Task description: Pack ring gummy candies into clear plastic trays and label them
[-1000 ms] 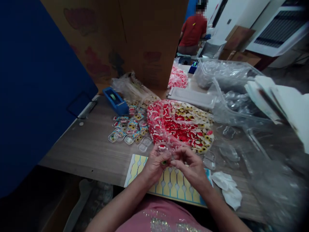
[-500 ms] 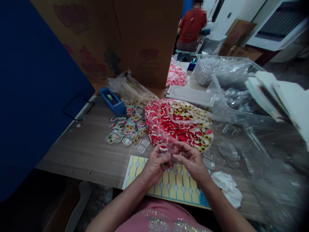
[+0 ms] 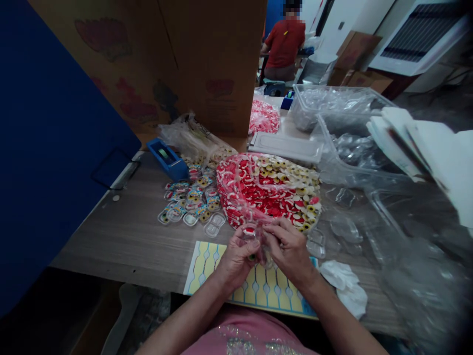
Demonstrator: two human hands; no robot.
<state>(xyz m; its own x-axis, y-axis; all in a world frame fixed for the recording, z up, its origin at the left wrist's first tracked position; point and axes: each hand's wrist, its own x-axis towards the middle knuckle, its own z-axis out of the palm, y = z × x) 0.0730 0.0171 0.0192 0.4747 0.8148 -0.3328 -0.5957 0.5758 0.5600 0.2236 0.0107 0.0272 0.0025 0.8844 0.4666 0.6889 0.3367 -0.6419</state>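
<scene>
My left hand (image 3: pixel 236 259) and my right hand (image 3: pixel 290 251) meet at the table's near edge, fingers pinched together on a small clear plastic case (image 3: pixel 258 246) with something red and yellow in it. Under them lies a yellow sticker sheet (image 3: pixel 207 261). Just beyond is a clear bag of red, white and yellow sweets (image 3: pixel 268 190). Left of the bag sit several filled small cases (image 3: pixel 190 197) and a few empty ones (image 3: pixel 215 224).
A blue tape dispenser (image 3: pixel 166 159) lies by a large cardboard box (image 3: pixel 166 64). Clear plastic tubs (image 3: pixel 332 106) and loose plastic wrap (image 3: pixel 417 246) fill the right side. A crumpled white tissue (image 3: pixel 343 283) lies near my right arm. A person in a red shirt (image 3: pixel 283 47) sits far behind.
Both hands have drawn closer together on the small case. The view has shifted slightly, so everything sits a little further left.
</scene>
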